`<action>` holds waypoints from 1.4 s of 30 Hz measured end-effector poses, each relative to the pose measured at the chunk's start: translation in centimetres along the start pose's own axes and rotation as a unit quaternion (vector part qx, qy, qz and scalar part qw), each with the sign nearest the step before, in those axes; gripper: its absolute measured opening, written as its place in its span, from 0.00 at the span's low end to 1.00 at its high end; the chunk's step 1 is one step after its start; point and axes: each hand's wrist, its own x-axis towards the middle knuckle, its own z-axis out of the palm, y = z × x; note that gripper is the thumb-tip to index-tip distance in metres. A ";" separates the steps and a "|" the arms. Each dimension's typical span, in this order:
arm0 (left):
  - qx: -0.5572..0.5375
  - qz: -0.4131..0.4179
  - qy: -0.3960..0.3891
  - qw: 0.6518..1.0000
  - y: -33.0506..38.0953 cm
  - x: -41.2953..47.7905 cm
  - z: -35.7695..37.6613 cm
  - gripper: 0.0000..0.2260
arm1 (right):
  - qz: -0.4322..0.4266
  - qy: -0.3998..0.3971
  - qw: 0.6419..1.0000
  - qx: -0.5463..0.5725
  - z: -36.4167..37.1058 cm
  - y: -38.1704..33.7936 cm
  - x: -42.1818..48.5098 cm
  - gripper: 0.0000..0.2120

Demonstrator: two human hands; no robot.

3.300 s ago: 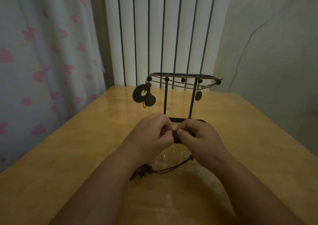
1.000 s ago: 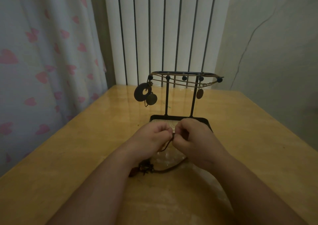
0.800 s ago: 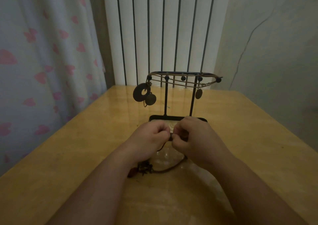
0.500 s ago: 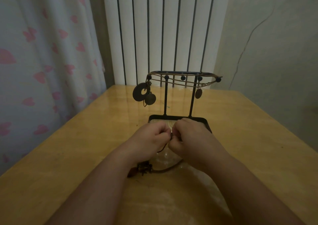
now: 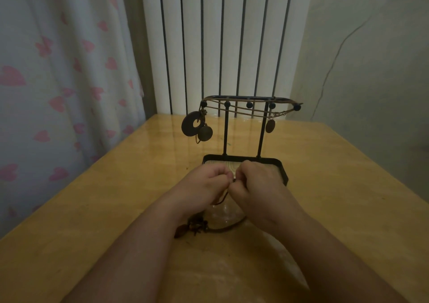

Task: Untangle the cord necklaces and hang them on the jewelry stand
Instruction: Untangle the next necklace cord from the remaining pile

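Note:
A black jewelry stand (image 5: pixel 260 135) with a tray base stands mid-table. Cord necklaces drape along its top bar: a dark ring pendant (image 5: pixel 190 124) and a round disc hang at its left end, a small oval pendant (image 5: pixel 270 126) at its right. My left hand (image 5: pixel 204 185) and my right hand (image 5: pixel 258 186) meet knuckle to knuckle just in front of the tray, both pinching a dark cord necklace (image 5: pixel 222 228). Its cord loops down under my wrists and ends in a knotted, beaded cluster (image 5: pixel 191 227) lying on the table.
The wooden table (image 5: pixel 336 198) runs back to a white ribbed radiator (image 5: pixel 222 42). A curtain with pink hearts (image 5: pixel 58 82) hangs along the left edge. A plain wall with a thin crack stands at the right.
My hands have drawn closer together over the cord and sit slightly nearer the tray. The beaded end has stayed on the table.

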 end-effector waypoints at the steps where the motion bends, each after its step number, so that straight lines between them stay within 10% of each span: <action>1: -0.002 0.003 0.010 1.000 0.0 0.0 0.0 0.10 | 0.013 0.008 0.999 0.041 0.0 0.2 0.1 0.07; 11: 0.050 0.074 0.119 0.989 0.7 -0.2 0.3 0.04 | 0.184 -0.047 0.887 0.422 -1.6 1.6 0.4 0.10; 26: 0.021 0.097 0.133 0.986 0.9 -0.3 0.2 0.04 | 0.130 -0.067 0.826 0.544 -2.3 2.0 0.5 0.06; 33: 0.019 0.103 0.135 0.985 0.9 -0.4 0.2 0.04 | 0.014 0.056 0.956 0.289 -2.0 2.0 0.0 0.03; 42: 0.020 0.100 0.124 0.987 0.8 -0.3 0.2 0.03 | -0.035 0.120 0.980 0.157 -1.5 2.0 0.0 0.08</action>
